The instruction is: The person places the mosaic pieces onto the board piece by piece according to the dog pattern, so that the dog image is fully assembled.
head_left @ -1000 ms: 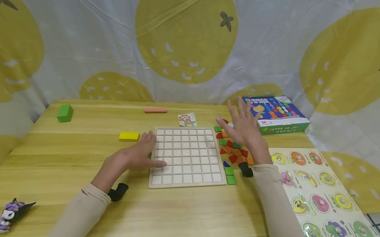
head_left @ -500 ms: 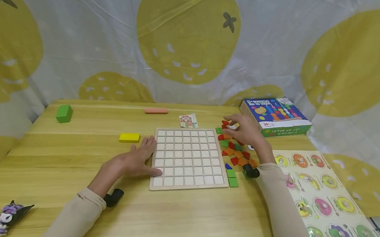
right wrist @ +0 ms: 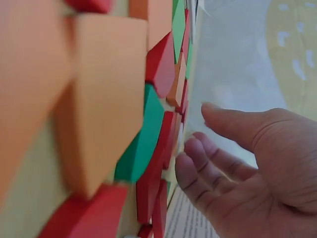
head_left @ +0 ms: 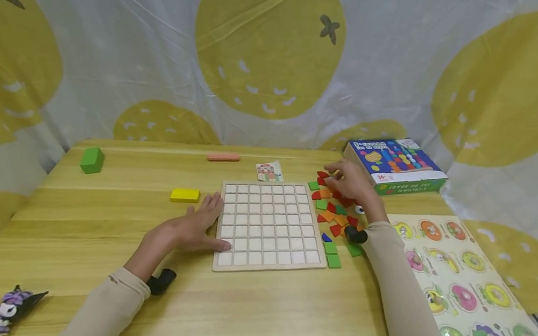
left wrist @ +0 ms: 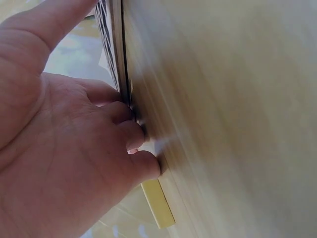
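Note:
A square wooden grid board (head_left: 267,225) lies on the table in the head view. My left hand (head_left: 192,228) rests along its left edge, thumb over the lower left corner and fingertips at the rim. In the left wrist view the fingers (left wrist: 131,134) touch down beside the board's side (left wrist: 119,54). Right of the board spreads a pile of flat coloured pieces: green squares (head_left: 332,254), a teal piece (right wrist: 143,136) and an orange piece (right wrist: 106,99) among them. Over the pile's far part is my right hand (head_left: 352,184), thumb and fingers apart, with nothing visible between them.
A picture card (head_left: 269,171) and a pink stick (head_left: 223,157) lie behind the board. Left are a yellow block (head_left: 185,195), a green block (head_left: 92,160) and a small purple figure (head_left: 8,312). A blue box (head_left: 395,165) and fruit puzzle board (head_left: 454,269) stand right.
My right hand has come down from above the pile to its far pieces, its spread fingers drawing in. The left hand's thumb has slid toward the board's near corner.

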Tool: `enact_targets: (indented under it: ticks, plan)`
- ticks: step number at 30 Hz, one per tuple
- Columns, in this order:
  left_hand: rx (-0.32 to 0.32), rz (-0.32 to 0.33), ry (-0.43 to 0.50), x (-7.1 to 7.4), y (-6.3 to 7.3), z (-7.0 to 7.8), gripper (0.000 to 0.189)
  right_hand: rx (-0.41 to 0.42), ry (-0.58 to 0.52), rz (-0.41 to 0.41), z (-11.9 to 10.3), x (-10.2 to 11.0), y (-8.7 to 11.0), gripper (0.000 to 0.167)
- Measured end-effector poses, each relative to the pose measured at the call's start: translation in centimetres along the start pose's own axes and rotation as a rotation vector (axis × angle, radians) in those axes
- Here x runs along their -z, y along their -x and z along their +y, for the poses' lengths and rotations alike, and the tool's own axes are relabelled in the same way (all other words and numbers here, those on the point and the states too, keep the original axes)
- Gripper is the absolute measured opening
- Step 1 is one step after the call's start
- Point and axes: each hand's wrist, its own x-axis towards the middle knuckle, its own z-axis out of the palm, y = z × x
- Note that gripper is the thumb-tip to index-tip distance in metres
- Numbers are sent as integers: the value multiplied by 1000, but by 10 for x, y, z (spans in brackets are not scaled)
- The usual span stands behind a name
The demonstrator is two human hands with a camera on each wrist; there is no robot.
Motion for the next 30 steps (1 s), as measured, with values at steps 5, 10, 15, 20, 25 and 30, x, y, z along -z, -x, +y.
enact_targets:
  ticks: [5,10,15,20,25,30]
  plan:
    - [-1,5,13,0,0,2,115,-25,8,-5,3,-1,-12,39]
    - [-1,4,19,0,0,3,115,-70,11,-6,6,-2,-24,35]
    - [5,4,23,0,1,3,114,-134,15,-2,6,-6,-30,27]
    - [4,11,17,-1,2,0,114,-215,-13,-31,0,-8,-33,26]
    - [6,11,16,-2,2,0,113,-272,-39,-32,-4,-9,-35,28]
    - [7,13,11,-2,1,1,113,-256,-58,14,-9,-7,-31,24]
